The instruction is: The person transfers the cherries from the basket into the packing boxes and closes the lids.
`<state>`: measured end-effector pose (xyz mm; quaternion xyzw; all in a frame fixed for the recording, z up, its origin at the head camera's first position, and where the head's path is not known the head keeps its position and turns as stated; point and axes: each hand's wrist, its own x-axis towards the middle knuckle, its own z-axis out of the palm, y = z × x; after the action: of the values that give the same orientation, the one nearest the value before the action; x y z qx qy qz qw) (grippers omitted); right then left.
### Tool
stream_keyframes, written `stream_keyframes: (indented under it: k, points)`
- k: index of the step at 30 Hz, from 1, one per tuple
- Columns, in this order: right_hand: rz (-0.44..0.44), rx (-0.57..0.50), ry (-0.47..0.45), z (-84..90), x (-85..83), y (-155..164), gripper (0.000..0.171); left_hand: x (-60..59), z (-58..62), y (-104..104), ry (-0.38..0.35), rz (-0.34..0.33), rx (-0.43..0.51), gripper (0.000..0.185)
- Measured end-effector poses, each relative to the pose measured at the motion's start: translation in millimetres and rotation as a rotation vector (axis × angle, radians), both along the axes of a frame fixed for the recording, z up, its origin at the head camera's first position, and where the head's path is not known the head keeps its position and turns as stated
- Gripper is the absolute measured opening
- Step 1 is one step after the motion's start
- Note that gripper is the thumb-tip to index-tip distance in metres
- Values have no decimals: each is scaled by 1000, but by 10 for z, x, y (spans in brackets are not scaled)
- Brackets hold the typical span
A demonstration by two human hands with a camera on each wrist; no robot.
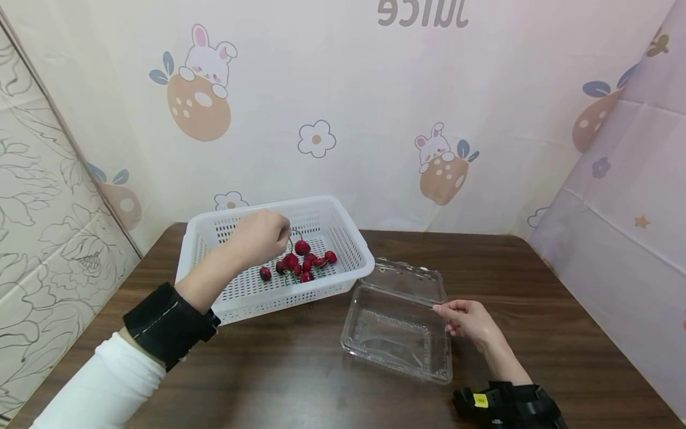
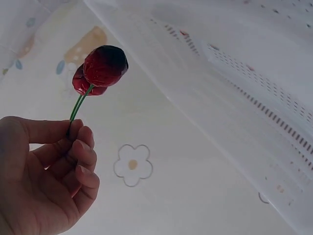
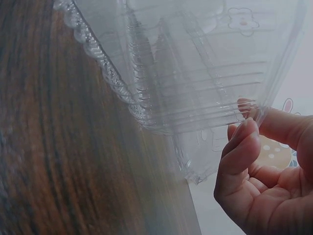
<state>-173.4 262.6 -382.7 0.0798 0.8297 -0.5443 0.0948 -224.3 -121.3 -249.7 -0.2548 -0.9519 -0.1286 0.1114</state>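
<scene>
My left hand [image 1: 261, 238] is over the white plastic basket, pinching green stems [image 2: 79, 104] between thumb and index finger. A pair of dark red cherries [image 2: 105, 66] is on those stems, one partly behind the other. Below, several more cherries [image 1: 307, 277] lie on the basket's perforated floor. At the right, my right hand [image 1: 467, 320] pinches the edge of a clear plastic clamshell box [image 1: 393, 328] near its hinge side. The right wrist view shows thumb and finger on the rim of the box [image 3: 205, 98]. Its lid [image 1: 404, 280] is folded back toward the basket.
The white basket [image 1: 343, 283] stands at the back left of the dark wooden table [image 1: 278, 375], its right corner close to the box lid. Behind the table hangs a pale curtain [image 1: 364, 89] printed with rabbits and flowers. A black band [image 1: 168, 325] wraps the left wrist.
</scene>
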Motion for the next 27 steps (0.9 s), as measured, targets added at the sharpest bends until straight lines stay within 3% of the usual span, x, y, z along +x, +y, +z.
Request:
stream_keyframes:
  k: [8,18,27]
  points:
    - [-1,2,-5,-1,-3,-3,38,232,-71,174,57,-41,100,25]
    - [7,6,-3,-4,0,11,38,481,-365,414,231,-131,246,10]
    - [11,17,8,-4,2,10,37,642,-574,588,203,-170,329,5]
